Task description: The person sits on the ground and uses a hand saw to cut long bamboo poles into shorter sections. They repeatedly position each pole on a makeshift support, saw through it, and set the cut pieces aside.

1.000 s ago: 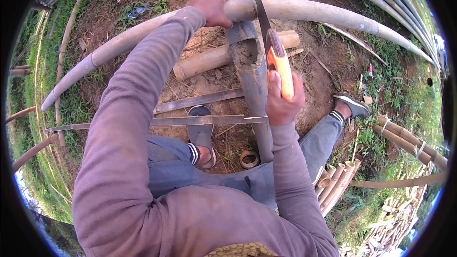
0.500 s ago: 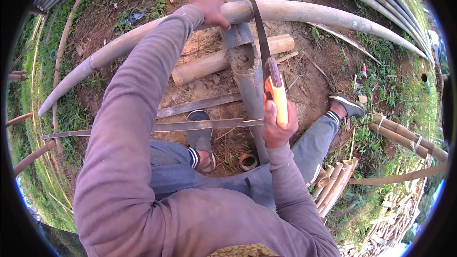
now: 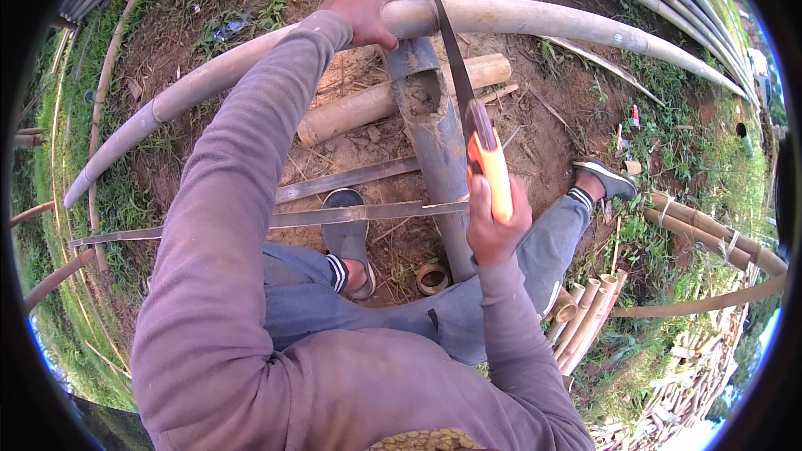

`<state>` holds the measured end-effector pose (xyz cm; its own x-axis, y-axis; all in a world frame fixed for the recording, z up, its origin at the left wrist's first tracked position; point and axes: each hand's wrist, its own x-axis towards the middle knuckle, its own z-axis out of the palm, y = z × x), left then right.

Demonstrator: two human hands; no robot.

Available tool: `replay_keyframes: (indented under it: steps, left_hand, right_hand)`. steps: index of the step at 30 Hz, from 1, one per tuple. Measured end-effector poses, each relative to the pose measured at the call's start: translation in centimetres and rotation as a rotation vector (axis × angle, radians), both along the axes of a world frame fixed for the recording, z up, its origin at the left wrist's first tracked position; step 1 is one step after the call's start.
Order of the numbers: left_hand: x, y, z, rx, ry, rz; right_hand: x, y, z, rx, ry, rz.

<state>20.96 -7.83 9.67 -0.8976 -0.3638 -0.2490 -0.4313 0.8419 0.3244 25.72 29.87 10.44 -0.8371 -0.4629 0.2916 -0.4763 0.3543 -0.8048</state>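
Note:
A long, pale bamboo pole (image 3: 543, 18) lies crosswise in front of me over a thicker grey bamboo trunk (image 3: 441, 154) that has a notch cut in its upper side. My left hand (image 3: 364, 17) is closed around the pole near where the two cross. Just right of that grip, the blade of a handsaw (image 3: 455, 63) rests against the pole at a ring-like joint. My right hand (image 3: 499, 221) is wrapped round the saw's orange handle. Whether the blade has cut into the pole cannot be made out.
A cut bamboo length (image 3: 351, 115) lies under the trunk. Split bamboo strips (image 3: 342, 215) cross in front of my left shoe (image 3: 347, 230). A short bamboo ring (image 3: 432, 279) sits on the soil. Bundled bamboo pieces (image 3: 585, 321) stand at my right, with long poles (image 3: 668, 0) at the far right.
My right hand has drawn the saw slightly toward me and to the right. My left hand keeps its hold on the pole. The whole view has shifted a little.

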Motion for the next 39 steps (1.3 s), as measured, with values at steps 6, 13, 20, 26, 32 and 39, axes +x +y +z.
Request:
replay_keyframes:
  steps: [6,13,20,26,32,39]
  left_hand:
    - [-0.3,-0.3,0.7,0.0,-0.068,-0.032]
    - [0.0,-0.2,0.1,-0.006,-0.03,-0.01]
    - [-0.4,-1.6,-0.8,0.021,-0.017,-0.032]
    - [1.7,3.5,-0.2,-0.209,0.046,0.003]
    - [3.0,5.4,-1.0,-0.211,0.026,0.062]
    - [3.0,3.8,0.3,-0.125,-0.072,0.012]
  right_hand:
    - [-5.0,-8.0,0.1,-0.154,-0.074,0.03]
    - [5.9,7.1,0.8,-0.015,-0.096,-0.019]
    - [-3.9,-3.2,5.0,-0.155,-0.339,0.016]
    - [1.4,2.2,-0.4,-0.1,-0.259,0.056]
    - [2.8,3.7,1.1,-0.254,-0.368,-0.014]
    - [1.9,4.2,0.9,-0.238,-0.137,-0.004]
